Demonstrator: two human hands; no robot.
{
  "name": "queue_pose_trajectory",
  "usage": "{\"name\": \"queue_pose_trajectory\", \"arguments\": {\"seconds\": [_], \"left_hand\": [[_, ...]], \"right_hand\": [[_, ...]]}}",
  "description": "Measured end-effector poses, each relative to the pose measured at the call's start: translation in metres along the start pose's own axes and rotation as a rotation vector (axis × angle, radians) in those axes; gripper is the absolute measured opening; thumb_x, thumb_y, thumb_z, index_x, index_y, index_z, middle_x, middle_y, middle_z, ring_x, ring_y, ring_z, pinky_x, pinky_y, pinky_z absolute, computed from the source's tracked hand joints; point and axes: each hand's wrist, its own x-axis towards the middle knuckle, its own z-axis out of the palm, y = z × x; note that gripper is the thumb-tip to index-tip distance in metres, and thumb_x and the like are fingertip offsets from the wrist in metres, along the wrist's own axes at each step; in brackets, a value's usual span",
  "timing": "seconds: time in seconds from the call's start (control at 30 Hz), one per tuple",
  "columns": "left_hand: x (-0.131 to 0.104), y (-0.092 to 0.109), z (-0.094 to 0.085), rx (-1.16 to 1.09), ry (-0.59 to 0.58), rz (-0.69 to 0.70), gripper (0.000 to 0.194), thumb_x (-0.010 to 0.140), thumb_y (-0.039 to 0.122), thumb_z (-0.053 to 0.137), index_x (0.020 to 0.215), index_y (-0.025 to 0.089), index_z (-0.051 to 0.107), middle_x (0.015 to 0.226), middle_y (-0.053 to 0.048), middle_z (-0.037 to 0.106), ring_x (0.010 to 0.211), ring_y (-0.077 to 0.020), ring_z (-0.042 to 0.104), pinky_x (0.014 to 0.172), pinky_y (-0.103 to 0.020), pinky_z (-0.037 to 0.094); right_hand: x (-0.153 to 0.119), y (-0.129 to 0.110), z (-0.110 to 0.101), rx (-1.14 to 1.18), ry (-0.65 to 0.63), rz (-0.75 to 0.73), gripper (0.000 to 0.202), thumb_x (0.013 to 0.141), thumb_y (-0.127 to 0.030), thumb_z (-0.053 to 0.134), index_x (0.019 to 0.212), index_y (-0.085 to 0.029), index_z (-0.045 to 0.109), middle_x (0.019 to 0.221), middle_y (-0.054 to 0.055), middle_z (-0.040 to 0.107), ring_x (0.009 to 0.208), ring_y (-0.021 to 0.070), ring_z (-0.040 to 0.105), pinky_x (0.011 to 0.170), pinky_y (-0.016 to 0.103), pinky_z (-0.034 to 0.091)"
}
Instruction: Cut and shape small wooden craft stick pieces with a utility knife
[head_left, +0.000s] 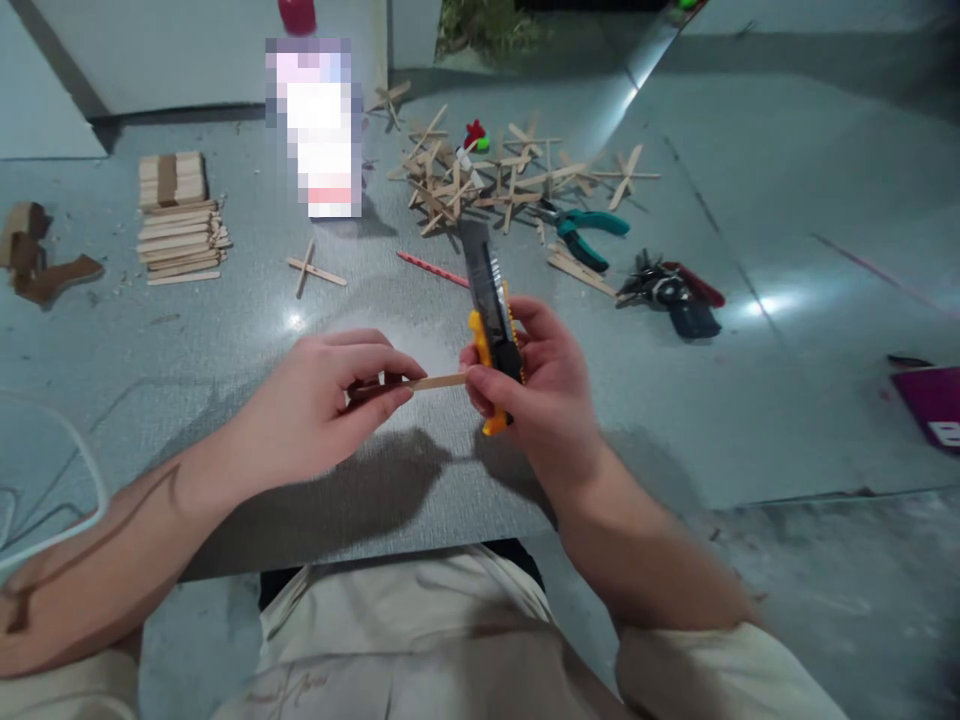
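Note:
Between the thumb and fingers of my left hand (352,385) is one end of a flat wooden craft stick (441,382). My right hand (544,365) is closed around a yellow and black utility knife (491,320), whose wide blade is out and points away from me. The thumb of that hand also meets the stick's right end. Beyond my hands lie a red striped pencil (435,268) and two crossed craft sticks (315,270).
Craft stick bundles (180,235) lie at left beside torn brown cardboard (41,260). A heap of joined sticks (450,180) is at the back, near teal pliers (589,232). Keys (671,292) lie right. A blurred-out bright rectangle (319,130) stands behind.

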Motion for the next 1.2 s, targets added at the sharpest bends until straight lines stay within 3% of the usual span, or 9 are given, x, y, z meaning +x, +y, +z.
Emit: {"name": "queue_pose_trajectory", "arguments": {"seconds": [0.33,0.47,0.57,0.63,0.7,0.8,1.0,1.2], "left_hand": [[0.003,-0.004,0.004,0.009,0.047,-0.061,0.012,0.097,0.022,0.067,0.101,0.022,0.078,0.087,0.002,0.073,0.069,-0.0078,0.061,0.061,-0.020,0.044],[0.014,-0.031,0.015,0.196,0.101,-0.047,0.012,0.096,0.024,0.067,0.095,0.021,0.079,0.081,0.001,0.072,0.069,-0.0093,0.063,0.064,-0.021,0.047],[0.021,-0.061,0.026,0.336,0.176,-0.119,0.016,0.097,0.021,0.064,0.091,0.020,0.078,0.085,-0.002,0.072,0.074,-0.0129,0.064,0.068,-0.026,0.049],[0.022,-0.079,0.033,0.413,0.194,-0.156,0.017,0.100,0.023,0.063,0.089,0.020,0.076,0.088,-0.004,0.071,0.082,-0.0156,0.067,0.075,-0.029,0.054],[0.020,-0.092,0.039,0.456,0.180,-0.175,0.018,0.103,0.034,0.064,0.103,0.018,0.071,0.102,-0.005,0.072,0.091,-0.0156,0.068,0.084,-0.033,0.060],[0.015,-0.103,0.046,0.475,0.142,-0.188,0.026,0.105,0.040,0.062,0.118,0.019,0.068,0.120,-0.008,0.070,0.100,-0.0174,0.069,0.090,-0.037,0.062],[0.011,-0.112,0.048,0.426,0.031,-0.111,0.029,0.104,0.039,0.065,0.121,0.017,0.067,0.117,-0.007,0.070,0.096,-0.0174,0.070,0.086,-0.037,0.063],[0.010,-0.108,0.049,0.462,0.008,-0.087,0.023,0.104,0.036,0.064,0.114,0.016,0.069,0.109,-0.005,0.071,0.091,-0.0156,0.070,0.084,-0.035,0.063]], "right_hand": [[0.006,0.004,0.001,-0.098,0.026,-0.036,0.044,0.081,-0.026,0.080,0.117,-0.030,0.054,0.080,-0.009,0.067,0.049,0.0074,0.054,0.044,0.021,0.044],[0.019,0.014,-0.008,-0.466,0.059,-0.121,0.040,0.085,-0.032,0.076,0.119,-0.027,0.057,0.098,0.001,0.074,0.082,0.0179,0.071,0.074,0.034,0.059],[0.027,0.021,-0.016,-0.854,0.088,-0.159,0.035,0.088,-0.034,0.072,0.120,-0.025,0.062,0.108,0.009,0.076,0.094,0.0267,0.073,0.087,0.044,0.057],[0.026,0.023,-0.016,-0.980,0.048,-0.120,0.038,0.091,-0.037,0.070,0.125,-0.023,0.064,0.105,0.011,0.078,0.088,0.0288,0.073,0.082,0.044,0.056],[0.021,0.021,-0.011,-1.040,-0.038,-0.086,0.036,0.096,-0.032,0.061,0.131,-0.021,0.063,0.102,0.012,0.078,0.086,0.0287,0.074,0.080,0.042,0.056],[0.005,0.016,0.000,-1.124,-0.149,-0.095,0.035,0.098,-0.023,0.054,0.131,-0.019,0.064,0.115,0.013,0.078,0.096,0.0297,0.076,0.084,0.040,0.057],[-0.028,0.023,0.015,-1.206,-0.116,-0.099,0.039,0.102,-0.023,0.048,0.137,-0.016,0.063,0.113,0.014,0.079,0.092,0.0284,0.078,0.078,0.039,0.061],[-0.038,0.041,0.021,-1.214,-0.114,-0.118,0.040,0.104,-0.024,0.046,0.139,-0.016,0.064,0.104,0.014,0.079,0.080,0.0265,0.077,0.073,0.040,0.064]]}}
